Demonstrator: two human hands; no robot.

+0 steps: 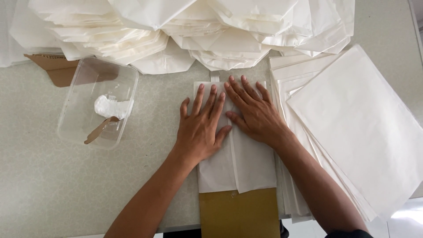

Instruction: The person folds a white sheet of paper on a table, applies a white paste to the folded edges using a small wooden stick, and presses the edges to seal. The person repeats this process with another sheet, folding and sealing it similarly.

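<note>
My left hand [200, 125] and my right hand [252, 112] lie flat, fingers spread, side by side on a folded white paper sheet [246, 165]. The sheet is wrapped around a brown cardboard board [240, 213] whose near end sticks out toward me. Both palms press down on the paper's overlapping flaps along the middle seam. Neither hand grips anything.
A stack of flat white paper sheets [357, 128] lies to the right. A heap of folded white paper pieces [194, 31] fills the far side. At left, a clear plastic tub [98, 102] holds white paste and a brown cardboard strip. Brown cardboard [55, 66] lies behind it.
</note>
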